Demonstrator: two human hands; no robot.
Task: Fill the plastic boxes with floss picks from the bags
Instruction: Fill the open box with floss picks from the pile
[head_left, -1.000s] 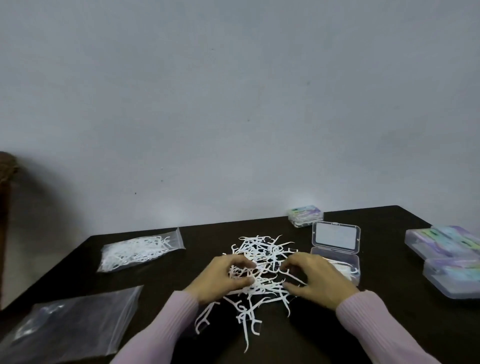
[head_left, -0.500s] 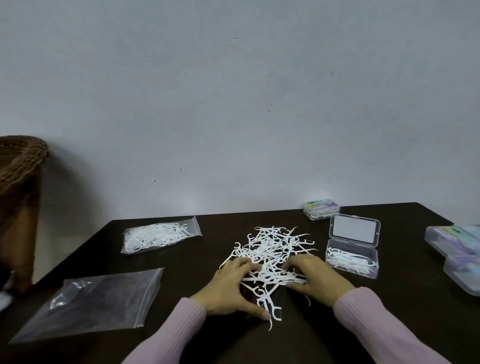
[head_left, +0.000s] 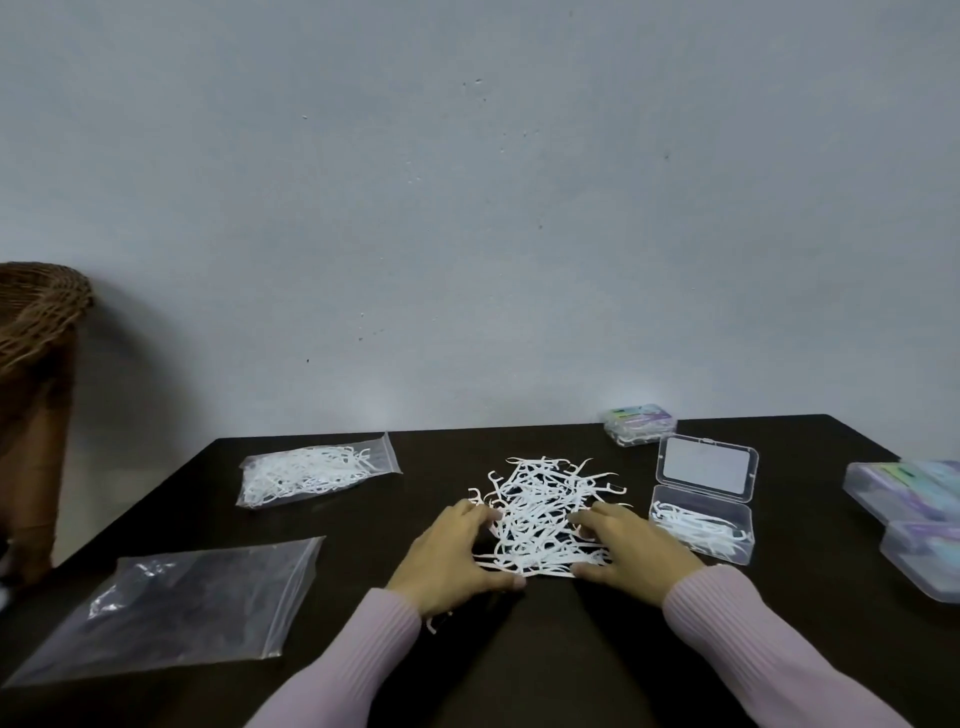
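While the loose pile of floss picks (head_left: 545, 514) lies at the middle of the dark table (head_left: 519, 654), both hands flank it: the left hand (head_left: 454, 556) rests against the pile's left edge with its fingers loosely curved onto the outer picks and its thumb flat along the pile's near edge, and the right hand (head_left: 631, 545) mirrors it on the pile's right edge, fingers bent over the picks and thumb laid toward the near side. Neither hand plainly pinches or lifts any pick; they cup the heap from both sides. Just right of the pile stands the open plastic box (head_left: 701, 530), its lid tipped back, with a shallow layer of picks inside. Beyond the pile and to its right, near the wall, sits a small closed box (head_left: 639, 426) already holding picks. Well to the right of the pile, at the table's edge, closed clear boxes (head_left: 904, 493) are stacked. Left of the pile and farther back lies a sealed bag of picks (head_left: 311, 473); left of the pile and nearer lies a flat empty bag (head_left: 176, 608). Far left of the pile, off the table, a wicker basket (head_left: 36, 306) shows.
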